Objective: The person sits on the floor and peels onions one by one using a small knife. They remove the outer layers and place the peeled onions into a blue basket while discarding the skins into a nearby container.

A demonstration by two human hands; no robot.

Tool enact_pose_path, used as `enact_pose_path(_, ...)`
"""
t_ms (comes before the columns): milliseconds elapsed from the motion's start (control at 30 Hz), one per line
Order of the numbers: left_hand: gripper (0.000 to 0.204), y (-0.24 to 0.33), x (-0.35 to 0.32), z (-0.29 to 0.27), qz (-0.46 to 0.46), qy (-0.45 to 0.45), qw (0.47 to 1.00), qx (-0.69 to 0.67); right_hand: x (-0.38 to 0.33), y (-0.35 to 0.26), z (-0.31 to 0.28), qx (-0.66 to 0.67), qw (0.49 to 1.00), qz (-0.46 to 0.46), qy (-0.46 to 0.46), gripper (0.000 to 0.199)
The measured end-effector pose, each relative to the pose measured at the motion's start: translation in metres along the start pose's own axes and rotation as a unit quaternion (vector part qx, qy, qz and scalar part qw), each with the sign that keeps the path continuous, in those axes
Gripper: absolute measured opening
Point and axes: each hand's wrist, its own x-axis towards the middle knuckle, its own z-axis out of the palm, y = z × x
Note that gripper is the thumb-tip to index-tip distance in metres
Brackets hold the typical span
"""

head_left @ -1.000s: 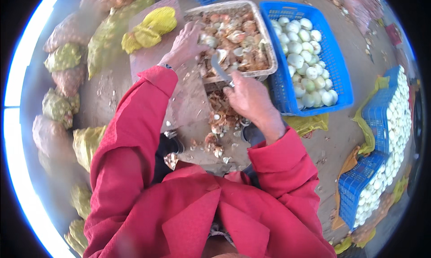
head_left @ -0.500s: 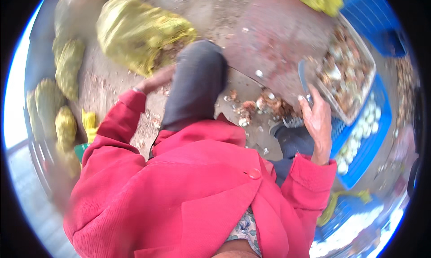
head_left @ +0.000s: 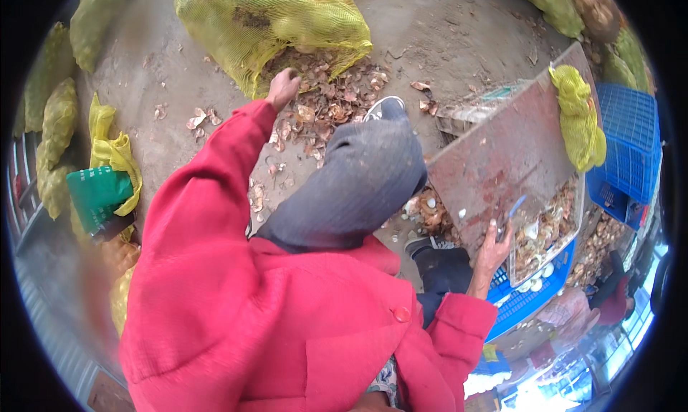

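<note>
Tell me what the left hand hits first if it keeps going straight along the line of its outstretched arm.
Most likely the big yellow mesh sack: the left hand is a closed fist right at the sack's lower edge, above the pile of dry onion skins. Whether it already touches the mesh is unclear.

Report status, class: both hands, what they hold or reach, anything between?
Left hand fisted at yellow mesh sack. Right hand grips knife beside peel tray. Raised knee between.

Your left hand [head_left: 283,88] is reaching forward, touching the mesh sack [head_left: 272,18]; loose peels [head_left: 326,107] are lying just right of it. Your right hand [head_left: 493,248] is resting at the board [head_left: 512,154], with the tray [head_left: 548,229] just right of it.
</note>
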Motion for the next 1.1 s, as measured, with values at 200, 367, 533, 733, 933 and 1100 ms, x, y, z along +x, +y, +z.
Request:
enact_pose_path(200,0.059,0.03,0.083,0.049,-0.137,0.188,0.963,-0.136,-0.006,0.0,0.001,0.042,0.993,0.104,0.023,0.038)
enact_pose_path(367,0.074,0.018,0.125,0.053,-0.269,0.276,0.922,-0.021,-0.005,-0.013,0.003,0.09,0.989,0.112,0.035,0.032)
enact_pose_path(533,0.038,-0.009,0.09,0.025,-0.088,-0.171,0.823,-0.534,-0.005,-0.026,0.006,0.128,0.981,0.14,0.033,0.032)
enact_pose_path(733,0.061,0.083,-0.037,-0.007,-0.152,-0.328,0.725,-0.586,-0.013,-0.017,0.004,0.189,0.969,0.155,0.028,0.036)
enact_pose_path(933,0.067,0.216,-0.094,-0.035,0.051,-0.469,0.658,-0.586,-0.032,-0.025,-0.03,0.394,0.903,0.167,-0.036,0.038)
enact_pose_path(1100,0.077,0.367,-0.185,-0.009,0.24,-0.443,0.82,-0.271,-0.057,-0.044,-0.078,0.498,0.854,0.146,-0.035,0.035)
